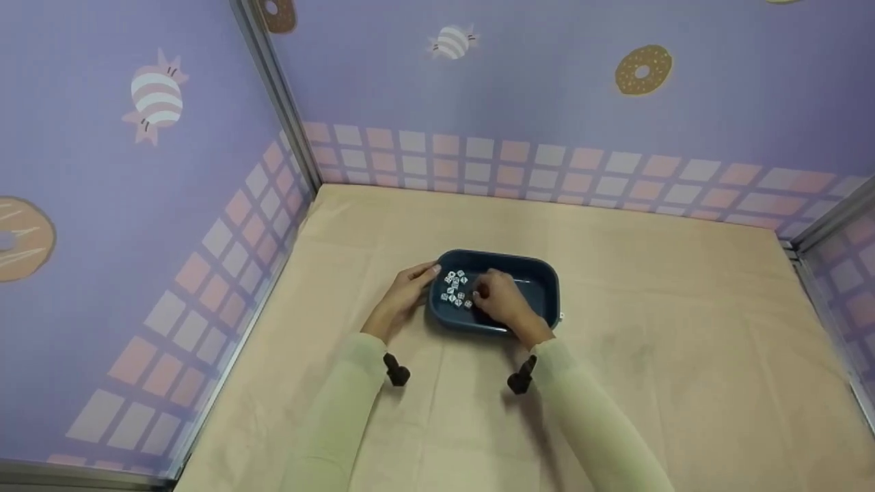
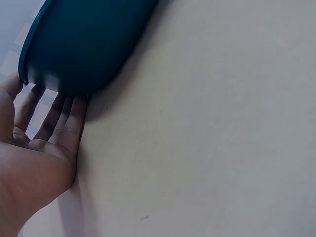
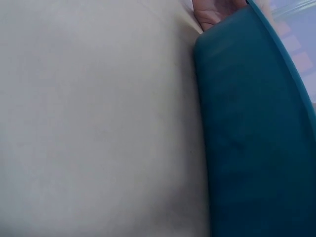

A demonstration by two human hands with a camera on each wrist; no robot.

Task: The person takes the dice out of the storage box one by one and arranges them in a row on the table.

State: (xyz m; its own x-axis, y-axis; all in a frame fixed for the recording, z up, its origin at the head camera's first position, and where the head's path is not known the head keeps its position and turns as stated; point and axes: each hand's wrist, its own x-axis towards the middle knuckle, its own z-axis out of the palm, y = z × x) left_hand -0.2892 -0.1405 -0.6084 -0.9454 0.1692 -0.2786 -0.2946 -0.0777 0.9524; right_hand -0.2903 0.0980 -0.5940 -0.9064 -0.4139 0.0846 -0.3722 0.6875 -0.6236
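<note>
A dark blue rectangular tray [image 1: 489, 329] with rounded corners rests on the cloth-covered table. Several small white dice [image 1: 451, 290] with dark marks lie loose in its left part. At the tray's left end my left hand [image 1: 405, 292] holds the rim, thumb on top and fingers against the outer wall; the left wrist view shows this hand [image 2: 37, 143] from below. My right hand [image 1: 502, 298] reaches over the near rim into the tray, fingers curled beside the dice. Something small and white, apparently a die, shows at its fingertips. In the right wrist view the tray wall [image 3: 252, 128] hides this hand.
A small white piece [image 1: 562, 316] sits just outside the tray's right end. Beige cloth [image 1: 683, 328] covers the table. Purple patterned panels [image 1: 547, 82] stand behind and at both sides, with metal posts [image 1: 284, 102] at the corners. Dark camera mounts [image 1: 396, 372] hang at both wrists.
</note>
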